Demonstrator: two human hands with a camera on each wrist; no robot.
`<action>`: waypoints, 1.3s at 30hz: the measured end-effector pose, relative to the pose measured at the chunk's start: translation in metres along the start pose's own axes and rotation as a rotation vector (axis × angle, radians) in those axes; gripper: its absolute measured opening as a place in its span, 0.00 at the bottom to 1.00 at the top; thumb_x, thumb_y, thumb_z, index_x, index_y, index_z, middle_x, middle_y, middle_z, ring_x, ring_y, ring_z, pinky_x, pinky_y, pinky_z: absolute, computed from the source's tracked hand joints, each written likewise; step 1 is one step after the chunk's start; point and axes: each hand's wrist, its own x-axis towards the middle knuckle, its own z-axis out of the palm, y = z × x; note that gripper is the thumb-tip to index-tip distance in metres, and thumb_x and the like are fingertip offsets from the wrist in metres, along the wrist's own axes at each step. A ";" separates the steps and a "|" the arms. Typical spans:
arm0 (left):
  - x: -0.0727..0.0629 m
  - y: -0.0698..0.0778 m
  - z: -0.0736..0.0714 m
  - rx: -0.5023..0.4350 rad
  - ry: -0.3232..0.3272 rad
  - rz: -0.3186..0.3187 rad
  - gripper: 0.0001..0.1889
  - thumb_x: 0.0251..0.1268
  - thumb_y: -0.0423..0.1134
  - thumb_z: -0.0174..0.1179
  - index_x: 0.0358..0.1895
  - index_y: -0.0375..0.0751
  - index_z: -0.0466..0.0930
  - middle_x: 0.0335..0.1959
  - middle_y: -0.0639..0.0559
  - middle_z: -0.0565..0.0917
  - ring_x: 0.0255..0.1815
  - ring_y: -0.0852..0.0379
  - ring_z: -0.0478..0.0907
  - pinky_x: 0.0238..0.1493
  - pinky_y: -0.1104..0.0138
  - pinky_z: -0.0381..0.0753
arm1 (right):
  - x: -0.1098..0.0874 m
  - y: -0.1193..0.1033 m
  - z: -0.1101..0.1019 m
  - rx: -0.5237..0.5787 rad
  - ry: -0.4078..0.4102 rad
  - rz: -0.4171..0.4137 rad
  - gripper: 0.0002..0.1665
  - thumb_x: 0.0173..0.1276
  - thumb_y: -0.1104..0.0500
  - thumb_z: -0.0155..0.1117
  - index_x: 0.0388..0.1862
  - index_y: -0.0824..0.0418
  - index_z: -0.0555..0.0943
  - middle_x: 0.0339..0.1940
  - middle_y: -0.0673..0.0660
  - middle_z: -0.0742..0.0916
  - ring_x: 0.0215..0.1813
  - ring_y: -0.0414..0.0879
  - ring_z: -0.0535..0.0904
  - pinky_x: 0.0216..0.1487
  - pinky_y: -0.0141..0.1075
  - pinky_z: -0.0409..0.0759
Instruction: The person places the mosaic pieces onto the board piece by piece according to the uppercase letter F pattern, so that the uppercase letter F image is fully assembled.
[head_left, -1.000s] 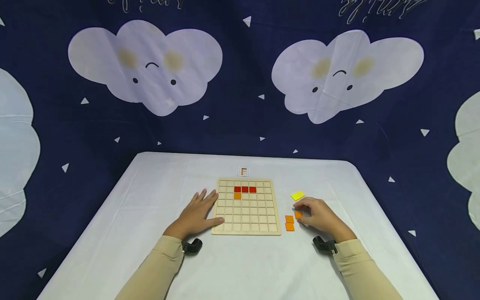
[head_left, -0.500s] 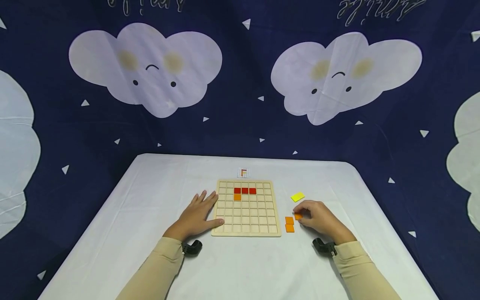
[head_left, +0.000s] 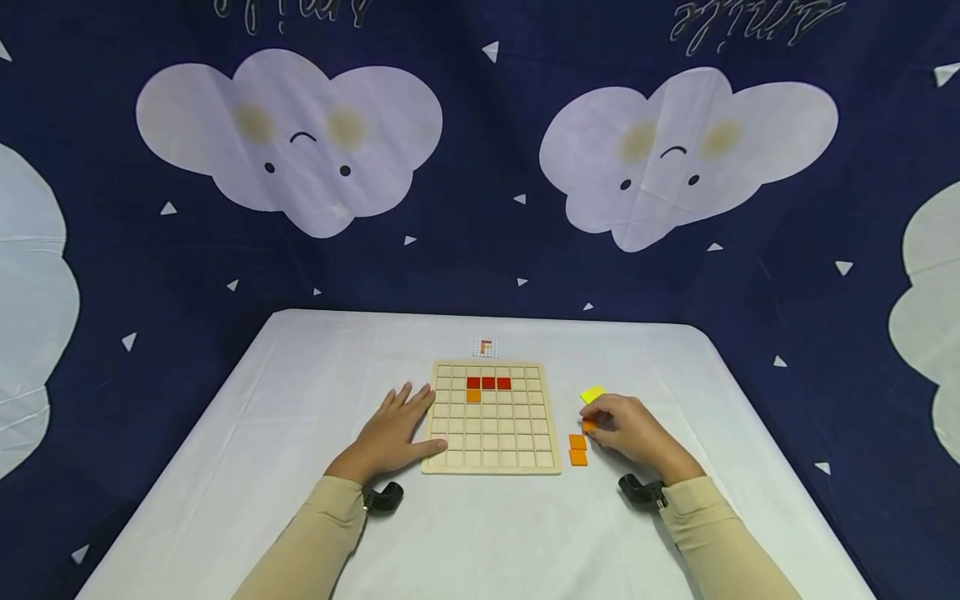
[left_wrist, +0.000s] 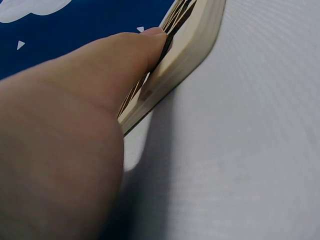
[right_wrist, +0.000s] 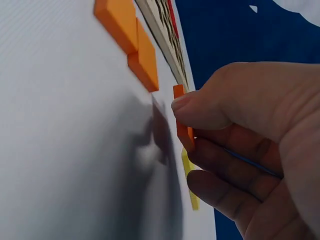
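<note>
My left hand [head_left: 390,433] lies with spread, straight fingers at the left edge of the wooden grid board [head_left: 491,468]; its thumb rests on the rim in the left wrist view. Three red tiles [head_left: 488,383] form a row in the board's upper part, with one orange tile [head_left: 473,396] below the leftmost. To the right of the board, my right hand [head_left: 630,429] pinches another orange tile [right_wrist: 183,120] between thumb and fingers. In the right wrist view this tile stands above the cloth, its shadow beneath. Two orange tiles [head_left: 577,450] lie beside the board's lower right.
A yellow tile [head_left: 592,394] lies beyond the right hand. A small printed grid card [head_left: 486,347] with a coloured pattern sits behind the board. White cloth covers the table [head_left: 495,533], and a dark blue curtain [head_left: 480,250] with clouds hangs behind it.
The right hand has lifted the orange tile from the cloth and shifted slightly left. My left hand keeps its place on the board; the head view has tilted a little.
</note>
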 end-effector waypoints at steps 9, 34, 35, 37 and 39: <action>-0.002 0.000 0.003 -0.001 0.002 -0.006 0.54 0.68 0.74 0.57 0.84 0.38 0.56 0.85 0.46 0.56 0.85 0.40 0.43 0.82 0.48 0.36 | 0.020 -0.009 0.005 -0.018 -0.009 -0.069 0.15 0.64 0.68 0.79 0.49 0.62 0.89 0.46 0.48 0.89 0.47 0.45 0.84 0.52 0.47 0.85; 0.000 0.002 -0.001 0.014 -0.003 -0.011 0.54 0.68 0.73 0.58 0.84 0.37 0.57 0.84 0.45 0.56 0.85 0.38 0.44 0.82 0.46 0.39 | 0.084 -0.069 0.049 0.058 -0.094 -0.247 0.15 0.67 0.69 0.74 0.53 0.66 0.88 0.50 0.54 0.89 0.51 0.48 0.85 0.54 0.40 0.85; 0.000 0.002 -0.001 0.010 -0.002 -0.011 0.53 0.68 0.73 0.58 0.84 0.37 0.58 0.84 0.44 0.57 0.85 0.38 0.44 0.82 0.46 0.39 | 0.086 -0.071 0.052 0.054 -0.101 -0.253 0.15 0.67 0.69 0.74 0.53 0.66 0.88 0.51 0.54 0.89 0.52 0.48 0.85 0.54 0.40 0.85; 0.001 0.002 -0.001 0.012 -0.004 -0.014 0.53 0.68 0.73 0.58 0.84 0.38 0.57 0.84 0.45 0.57 0.85 0.38 0.44 0.82 0.46 0.39 | 0.091 -0.076 0.059 0.043 -0.112 -0.256 0.16 0.67 0.69 0.74 0.53 0.65 0.88 0.52 0.54 0.89 0.53 0.47 0.85 0.55 0.40 0.84; 0.000 0.001 0.000 0.007 0.012 -0.006 0.53 0.68 0.73 0.58 0.84 0.37 0.58 0.84 0.44 0.57 0.85 0.38 0.45 0.82 0.45 0.39 | 0.096 -0.082 0.065 0.038 -0.121 -0.259 0.16 0.67 0.69 0.75 0.53 0.65 0.88 0.51 0.54 0.89 0.53 0.47 0.85 0.56 0.40 0.84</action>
